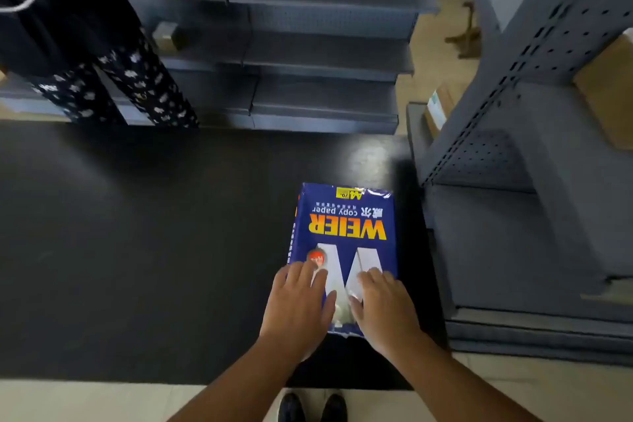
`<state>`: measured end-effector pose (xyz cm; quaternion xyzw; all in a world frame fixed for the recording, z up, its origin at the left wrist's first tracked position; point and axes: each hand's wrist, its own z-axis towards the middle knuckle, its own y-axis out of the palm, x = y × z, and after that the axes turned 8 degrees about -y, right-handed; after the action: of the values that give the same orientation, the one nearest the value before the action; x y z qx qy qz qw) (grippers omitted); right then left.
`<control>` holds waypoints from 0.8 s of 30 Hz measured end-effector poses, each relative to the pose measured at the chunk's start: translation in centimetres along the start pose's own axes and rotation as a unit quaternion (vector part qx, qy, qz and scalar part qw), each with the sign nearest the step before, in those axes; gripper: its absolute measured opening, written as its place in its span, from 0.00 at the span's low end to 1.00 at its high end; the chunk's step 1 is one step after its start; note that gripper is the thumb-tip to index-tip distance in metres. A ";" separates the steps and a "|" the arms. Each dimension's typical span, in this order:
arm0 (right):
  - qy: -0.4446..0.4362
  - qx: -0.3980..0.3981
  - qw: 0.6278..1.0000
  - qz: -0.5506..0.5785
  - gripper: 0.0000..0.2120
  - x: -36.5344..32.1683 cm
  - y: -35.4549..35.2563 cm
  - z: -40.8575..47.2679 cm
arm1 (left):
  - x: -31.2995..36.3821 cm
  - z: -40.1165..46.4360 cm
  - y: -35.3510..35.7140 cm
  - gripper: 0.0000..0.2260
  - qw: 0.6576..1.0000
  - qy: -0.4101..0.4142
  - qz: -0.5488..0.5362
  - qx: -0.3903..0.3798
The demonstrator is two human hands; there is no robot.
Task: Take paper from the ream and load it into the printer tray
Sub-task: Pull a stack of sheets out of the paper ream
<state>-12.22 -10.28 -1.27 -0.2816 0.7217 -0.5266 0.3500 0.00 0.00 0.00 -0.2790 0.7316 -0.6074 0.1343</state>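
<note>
A blue wrapped ream of copy paper point(346, 226) with yellow "WEIER" lettering lies flat on the black table point(137, 250), near its right side, the print upside down to me. My left hand point(298, 308) rests palm down on the ream's near left part, fingers spread. My right hand point(383, 308) lies palm down on its near right part, fingers apart. Both hands press on the wrapper's near end, where the wrapping looks crumpled between them. No printer or printer tray is in view.
Grey metal shelving point(325, 55) stands behind the table with small black devices on it. A second grey shelf unit point(513, 181) stands close at the right, holding cardboard boxes point(609, 92). A person in patterned trousers point(113, 89) stands at the far left.
</note>
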 end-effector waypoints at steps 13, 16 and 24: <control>0.066 -0.047 0.996 0.033 0.08 -0.6 4.4 1.9 | -1.2 1.4 5.7 0.21 0.999 0.035 -0.031 -0.023; 0.038 -0.063 0.997 -0.020 0.14 -0.4 5.3 1.6 | -1.3 1.4 6.4 0.22 0.999 0.047 -0.005 -0.021; -0.053 -0.034 0.991 -0.114 0.11 0.4 6.3 1.1 | -1.8 1.3 7.7 0.31 0.995 0.064 0.040 -0.063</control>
<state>-11.84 -9.45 -7.59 -0.4016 0.6826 -0.5224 0.3159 0.21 0.79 -7.98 -0.2182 0.7863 -0.5704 0.0938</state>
